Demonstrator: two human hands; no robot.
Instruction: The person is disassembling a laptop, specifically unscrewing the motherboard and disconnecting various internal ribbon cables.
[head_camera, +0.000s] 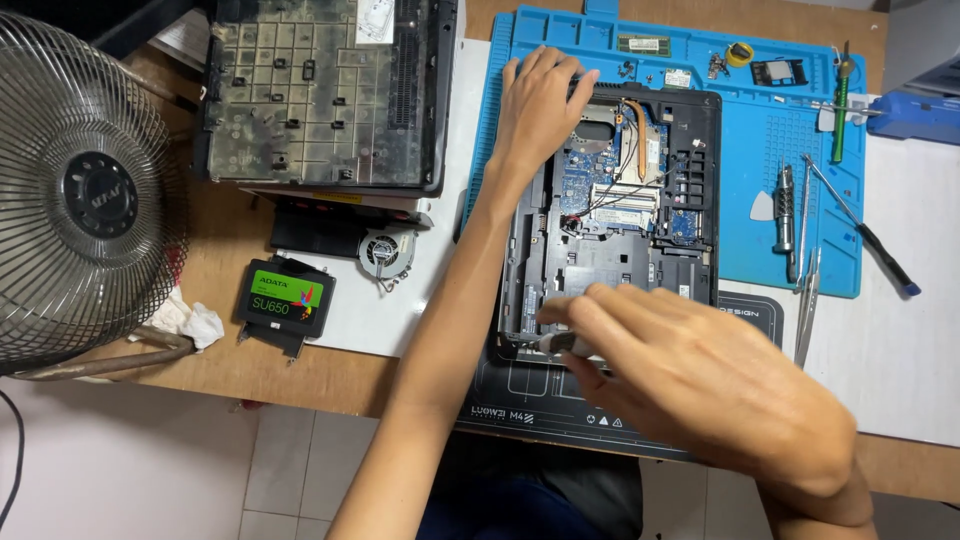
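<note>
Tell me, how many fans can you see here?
2. A big wire-caged desk fan stands at the far left of the table. A small round cooling fan lies loose beside the opened laptop. Others may hide under the hands.

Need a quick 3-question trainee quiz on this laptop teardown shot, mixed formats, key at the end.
1. True or false: the left hand rests on the far edge of the opened laptop chassis.
2. Where is the loose cooling fan? A) left of the chassis B) on the blue repair mat C) inside the chassis
3. Fill in: the right hand holds a small ____ tool at the chassis's near edge.

Key: 1 true; 2 A; 3 white
</note>
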